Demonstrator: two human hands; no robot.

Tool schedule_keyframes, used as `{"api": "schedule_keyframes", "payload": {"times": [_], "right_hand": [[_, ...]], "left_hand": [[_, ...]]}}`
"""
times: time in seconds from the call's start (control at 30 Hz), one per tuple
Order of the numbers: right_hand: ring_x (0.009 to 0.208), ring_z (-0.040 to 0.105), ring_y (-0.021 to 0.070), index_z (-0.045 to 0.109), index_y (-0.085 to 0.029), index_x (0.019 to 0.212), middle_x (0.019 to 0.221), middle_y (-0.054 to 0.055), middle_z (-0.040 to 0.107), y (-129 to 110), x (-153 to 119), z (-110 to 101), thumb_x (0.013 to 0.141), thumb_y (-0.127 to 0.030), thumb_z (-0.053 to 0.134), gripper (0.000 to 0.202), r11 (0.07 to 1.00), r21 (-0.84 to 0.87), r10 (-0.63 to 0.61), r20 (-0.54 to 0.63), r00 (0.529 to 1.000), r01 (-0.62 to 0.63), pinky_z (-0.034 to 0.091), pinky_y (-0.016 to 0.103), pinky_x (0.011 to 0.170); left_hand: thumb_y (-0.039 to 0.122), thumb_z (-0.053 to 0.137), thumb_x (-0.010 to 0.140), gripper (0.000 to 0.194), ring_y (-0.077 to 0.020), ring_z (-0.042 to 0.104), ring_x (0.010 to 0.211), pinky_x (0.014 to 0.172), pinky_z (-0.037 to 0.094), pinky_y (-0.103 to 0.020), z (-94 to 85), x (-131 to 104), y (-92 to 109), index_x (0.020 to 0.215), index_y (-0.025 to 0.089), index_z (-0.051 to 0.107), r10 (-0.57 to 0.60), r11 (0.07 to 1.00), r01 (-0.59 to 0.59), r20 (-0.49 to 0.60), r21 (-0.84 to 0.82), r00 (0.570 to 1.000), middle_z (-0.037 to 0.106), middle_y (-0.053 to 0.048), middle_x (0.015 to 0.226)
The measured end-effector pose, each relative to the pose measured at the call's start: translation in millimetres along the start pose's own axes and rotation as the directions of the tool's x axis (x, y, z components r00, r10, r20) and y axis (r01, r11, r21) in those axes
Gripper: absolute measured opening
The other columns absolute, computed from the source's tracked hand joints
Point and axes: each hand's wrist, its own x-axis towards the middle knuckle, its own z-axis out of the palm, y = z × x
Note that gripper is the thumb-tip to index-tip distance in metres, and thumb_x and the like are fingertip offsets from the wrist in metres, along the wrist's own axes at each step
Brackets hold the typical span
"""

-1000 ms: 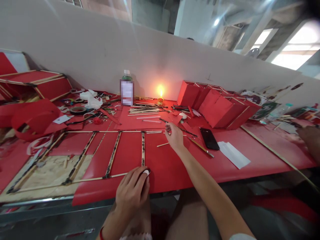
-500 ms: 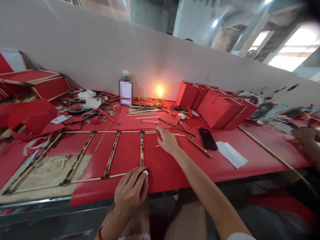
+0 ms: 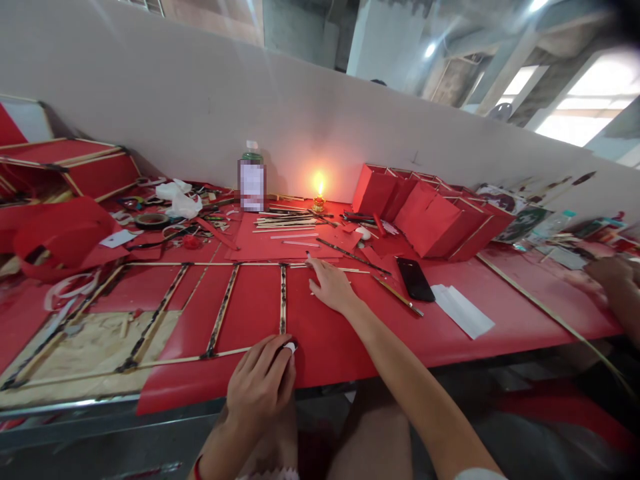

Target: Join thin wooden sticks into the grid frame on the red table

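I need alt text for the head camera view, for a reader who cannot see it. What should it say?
A person's left hand presses a small white piece onto the near corner of a bamboo stick frame lying on red paper, while the right hand rests flat on the paper at the frame's far end. Behind are a lit candle, folded red boxes and a black phone.

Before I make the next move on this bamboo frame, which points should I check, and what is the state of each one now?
1. Left hand presses the frame's near corner: ok.
2. Right hand lies flat by the far rail of the bamboo frame: ok.
3. Right hand grips a stick: cannot tell.
4. Lit candle stands apart from both hands: ok.
5. Black phone lies outside the frame: ok.
6. Red paper lies flat under the frame: ok.
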Motion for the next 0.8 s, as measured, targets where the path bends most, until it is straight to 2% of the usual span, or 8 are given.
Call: {"api": "schedule_keyframes", "payload": {"times": [0.6,0.8], "right_hand": [[0.125,0.062,0.0263,0.051,-0.017,0.139,0.137,0.013,0.066,1.6,0.5,1.6,0.095,-0.016,0.057,0.045,1.0,0.024,0.008,0.004,1.0,-0.008,0.049,0.04,0.105],[0.115,0.067,0.0212,0.057,-0.02,0.132,0.123,0.008,0.073,4.1,1.9,0.6,0.097,-0.006,0.05,0.038,1.0,0.026,0.012,-0.018,1.0,-0.011,0.05,0.033,0.097]], "left_hand": [[0.01,0.056,0.092,0.014,-0.024,0.064,0.103,0.092,0.049,-0.036,1.7,-3.6,1.7,0.103,0.017,0.064,-0.002,1.0,0.002,-0.02,0.013,1.0,0.075,-0.008,0.108],[0.009,0.058,0.092,0.012,-0.0231,0.063,0.097,0.088,0.049,-0.035,1.3,-3.3,3.0,0.099,0.017,0.064,-0.011,1.0,0.011,-0.054,0.006,0.998,0.075,-0.008,0.102]]}}
